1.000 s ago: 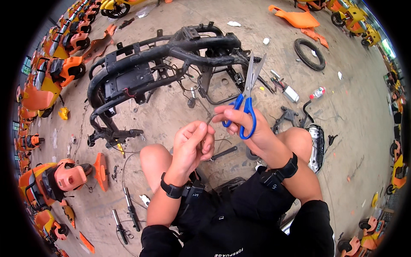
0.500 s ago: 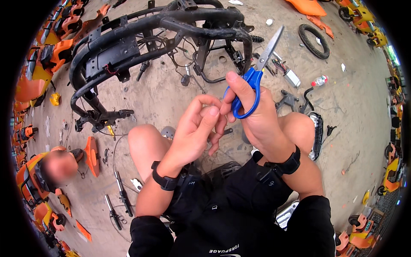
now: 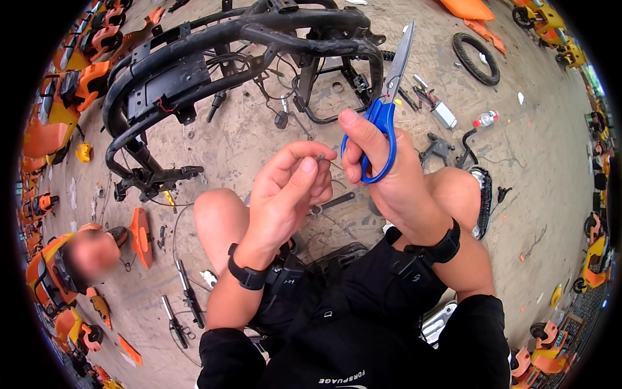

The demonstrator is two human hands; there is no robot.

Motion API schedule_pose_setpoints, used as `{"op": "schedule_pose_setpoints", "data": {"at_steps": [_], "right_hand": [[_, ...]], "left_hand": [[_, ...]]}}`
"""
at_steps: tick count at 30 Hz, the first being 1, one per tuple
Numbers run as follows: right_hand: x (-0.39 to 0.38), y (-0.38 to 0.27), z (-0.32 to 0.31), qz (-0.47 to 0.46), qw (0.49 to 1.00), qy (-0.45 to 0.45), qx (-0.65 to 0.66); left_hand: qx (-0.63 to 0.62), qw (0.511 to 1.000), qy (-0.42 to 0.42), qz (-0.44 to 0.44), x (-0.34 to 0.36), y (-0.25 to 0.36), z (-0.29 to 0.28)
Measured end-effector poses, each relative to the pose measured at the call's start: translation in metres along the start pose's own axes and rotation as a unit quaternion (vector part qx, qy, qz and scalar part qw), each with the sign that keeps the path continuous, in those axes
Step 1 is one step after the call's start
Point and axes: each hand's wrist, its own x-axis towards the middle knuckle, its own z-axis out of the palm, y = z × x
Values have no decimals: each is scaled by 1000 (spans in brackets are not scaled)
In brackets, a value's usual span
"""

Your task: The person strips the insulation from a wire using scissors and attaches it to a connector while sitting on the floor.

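Observation:
My right hand [image 3: 382, 159] grips blue-handled scissors [image 3: 381, 123], thumb and fingers around the handle loops. Their long metal blades are closed and point up and slightly right. To its left, my left hand [image 3: 288, 185] is closed with thumb and forefinger brought together. A small greyish bit shows at those fingertips, too small to name. Between the two hands there is a narrow gap. Beyond them stands a black tubular vehicle frame [image 3: 181, 84] with cables hanging from it, touched by neither hand.
A tyre [image 3: 476, 59], a plastic bottle [image 3: 485, 118] and a silver box with wires [image 3: 444, 115] lie on the floor at the right. Two shock-absorber-like rods [image 3: 188, 295] and orange panels [image 3: 140, 238] lie left. Another person [image 3: 94, 253] is at far left, among orange and yellow vehicles.
My left hand has drawn left, away from the right one, opening a gap between them. The scissors have turned more upright in my right hand.

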Motion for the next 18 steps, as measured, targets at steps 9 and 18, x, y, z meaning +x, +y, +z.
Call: {"op": "schedule_pose_setpoints", "data": {"at_steps": [9, 18], "right_hand": [[5, -7, -11, -16, 998, 3, 59], [15, -10, -27, -86, 992, 40, 82]], "left_hand": [[318, 943, 67, -78, -4, 11, 3], [340, 935, 103, 12, -11, 13, -4]]}}
